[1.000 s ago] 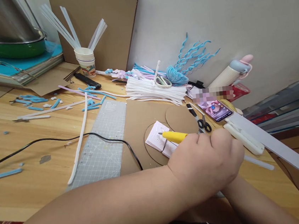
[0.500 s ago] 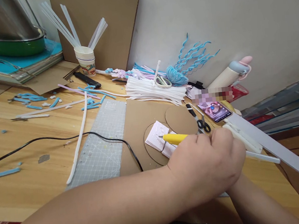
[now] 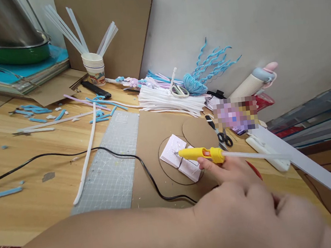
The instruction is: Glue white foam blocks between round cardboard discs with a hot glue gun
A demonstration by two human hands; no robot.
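Note:
My right hand (image 3: 217, 170) grips a yellow hot glue gun (image 3: 191, 153) behind my left hand. A long translucent glue stick (image 3: 254, 154) protrudes from the gun's rear. The metal nozzle touches or hovers just over a white folded pad (image 3: 173, 150), which has glossy, clear glue on top. Beside it lies a second white pad (image 3: 190, 170). Both sit within a circle drawn or cut on the cardboard sheet (image 3: 151, 129). My left hand (image 3: 260, 212) crosses in front at the lower right, blurred, its fingers mostly hidden.
A black cord (image 3: 121, 155) runs over the grey cutting mat (image 3: 111, 173). White pipe cleaners (image 3: 169, 102), scissors (image 3: 225, 137), a power strip (image 3: 271, 154) and a bottle (image 3: 245, 84) line the far side. Paper cups (image 3: 93, 64) hold glue sticks.
My left hand has moved right and toward me, off the glue gun, uncovering its yellow body and the glue stick behind it. The nozzle stays near the same pad.

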